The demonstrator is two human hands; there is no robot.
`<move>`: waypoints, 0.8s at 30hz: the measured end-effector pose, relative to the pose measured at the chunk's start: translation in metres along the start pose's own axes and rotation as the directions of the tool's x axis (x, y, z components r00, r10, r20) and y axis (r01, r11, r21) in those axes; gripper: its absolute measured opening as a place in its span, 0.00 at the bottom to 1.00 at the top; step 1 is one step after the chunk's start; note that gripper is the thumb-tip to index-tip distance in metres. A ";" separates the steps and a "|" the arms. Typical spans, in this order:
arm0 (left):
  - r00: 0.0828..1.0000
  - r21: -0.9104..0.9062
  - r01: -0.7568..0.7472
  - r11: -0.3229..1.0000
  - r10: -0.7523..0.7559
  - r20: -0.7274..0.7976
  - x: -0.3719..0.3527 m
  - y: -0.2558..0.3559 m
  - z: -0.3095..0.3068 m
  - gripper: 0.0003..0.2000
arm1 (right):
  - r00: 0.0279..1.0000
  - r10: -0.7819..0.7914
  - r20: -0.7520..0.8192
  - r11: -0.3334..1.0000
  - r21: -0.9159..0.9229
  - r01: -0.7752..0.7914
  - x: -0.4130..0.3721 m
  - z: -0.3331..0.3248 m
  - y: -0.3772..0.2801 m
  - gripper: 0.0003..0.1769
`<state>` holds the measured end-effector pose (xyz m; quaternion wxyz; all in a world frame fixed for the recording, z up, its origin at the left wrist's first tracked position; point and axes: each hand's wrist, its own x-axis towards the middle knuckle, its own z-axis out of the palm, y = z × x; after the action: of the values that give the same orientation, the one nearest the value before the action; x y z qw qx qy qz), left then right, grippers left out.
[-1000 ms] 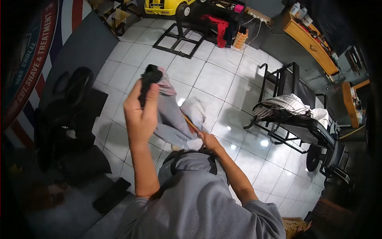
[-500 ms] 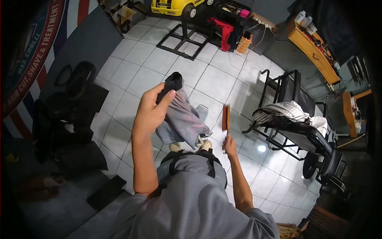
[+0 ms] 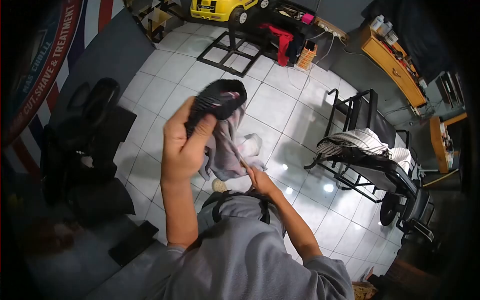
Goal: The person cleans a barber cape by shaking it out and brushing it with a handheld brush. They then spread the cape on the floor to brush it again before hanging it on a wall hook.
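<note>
My left hand [image 3: 184, 142] is raised at centre left, closed on the black ribbed collar [image 3: 217, 100] of a cloth. The collar forms an open loop, and the grey and pinkish cloth [image 3: 225, 145] hangs below it over the floor. Lower down, my right hand [image 3: 261, 181] grips the wooden handle of a brush [image 3: 244, 164]. The brush's far end is hidden behind or within the hanging cloth.
At the right a black barber chair [image 3: 385, 170] carries a striped cloth [image 3: 357, 141]. Wooden shelves [image 3: 392, 67] line the right wall. A black metal frame [image 3: 231, 52] lies on the tiled floor below a yellow toy car [image 3: 215, 11]. Black seats [image 3: 90, 165] stand left.
My right hand has moved left with the brush, bringing it to the hanging cloth. My left hand has turned slightly, and the black collar now shows wider open.
</note>
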<state>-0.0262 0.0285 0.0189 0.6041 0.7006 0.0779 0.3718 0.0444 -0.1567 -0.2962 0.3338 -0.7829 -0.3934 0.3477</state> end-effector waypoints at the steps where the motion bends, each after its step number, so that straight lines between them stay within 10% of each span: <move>1: 0.999 -0.090 -0.014 0.996 0.010 -0.044 0.000 0.001 -0.003 0.08 | 0.970 0.220 0.106 0.960 -0.202 -0.195 -0.003 0.020 0.046 0.20; 3: 0.996 -0.237 -0.086 0.968 0.074 -0.058 -0.001 -0.006 -0.012 0.13 | 0.854 0.377 0.358 0.861 -0.476 -0.180 -0.028 0.042 0.131 0.19; 7: 0.986 -0.278 -0.032 0.960 -0.014 -0.164 0.004 -0.011 -0.021 0.14 | 0.748 0.642 0.171 0.704 -0.518 -0.486 -0.108 0.063 0.228 0.25; 10: 0.989 -0.190 0.071 0.979 -0.094 -0.111 0.004 -0.014 -0.007 0.11 | 0.558 0.822 0.111 0.562 -0.012 -0.827 -0.115 0.033 0.195 0.29; 13: 0.989 -0.071 0.145 0.987 -0.142 0.047 0.002 -0.024 0.006 0.09 | 0.818 0.563 -0.119 0.757 0.472 -0.452 -0.089 0.005 0.146 0.28; 16: 0.961 0.032 0.205 0.978 -0.208 0.180 0.004 -0.021 0.019 0.09 | 0.970 0.238 -0.045 0.417 0.907 -0.060 -0.052 -0.062 0.021 0.22; 18: 0.977 0.250 -0.056 0.967 0.002 0.211 0.007 -0.024 0.025 0.09 | 0.970 0.125 -0.209 0.356 0.922 0.152 -0.044 -0.089 -0.058 0.23; 21: 0.978 0.324 -0.089 0.942 0.021 0.206 0.005 -0.013 0.038 0.08 | 0.979 -0.086 -0.184 0.164 0.967 0.196 -0.045 -0.103 -0.121 0.24; 24: 0.984 0.308 -0.002 0.951 -0.054 0.172 0.006 -0.003 0.043 0.07 | 0.992 -0.125 -0.026 0.334 0.940 0.067 -0.034 -0.080 -0.121 0.23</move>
<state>0.0051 -0.0012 0.0186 0.4973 0.8153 0.0896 0.2828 0.0474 -0.1484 -0.1474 0.7324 -0.4156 -0.1760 0.5098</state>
